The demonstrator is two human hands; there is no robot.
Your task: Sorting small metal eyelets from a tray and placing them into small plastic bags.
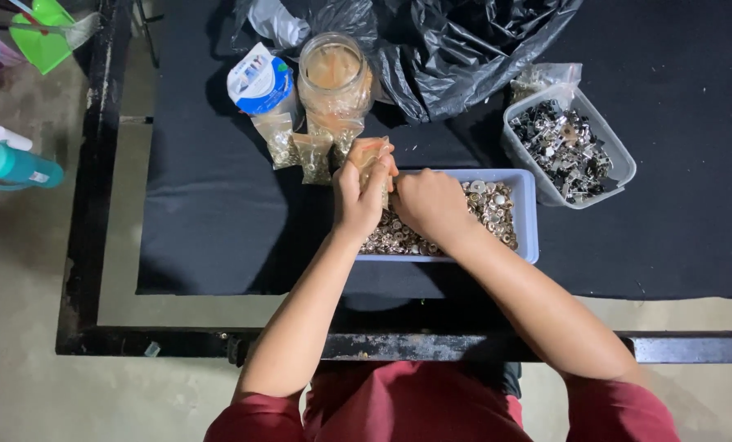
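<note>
1. I see my left hand [358, 196] raised over the near-left end of a shallow, pale blue rectangular plastic tray [528, 221], its fingers [351, 173] clenched around a small clear plastic packet [370, 155].
2. The packet looks soft and crumpled, see-through with an orange-tan tint. Its top pokes up above the fingertips; the lower part is hidden in the grip, so I cannot tell how full it is.
3. My right hand [431, 203] sits just beside the left, touching it at the packet. Its fingers curl inward towards the packet's side, but from this angle I cannot tell whether they pinch it or only rest against it.
4. Beneath both sets of fingers the tray holds a heap of small round metal pieces [493, 209], silver and brassy, spread along its floor.
5. Just beyond the fingers, three small filled clear bags [304, 147] of similar shiny pieces stand in a row on the black cloth-covered worktop [210, 221].
6. Behind those bags stands a clear glass jar [335, 78] with tan contents, and left of it a white and blue pouch [259, 82].
7. Well to the right of the fingers is a clear rectangular plastic tub [619, 160] filled with darker mixed metal hardware.
8. Far beyond the fingers lies a crumpled black plastic bag [464, 49].
9. Far left, off the worktop, a teal bottle [14, 164] lies on the floor.
</note>
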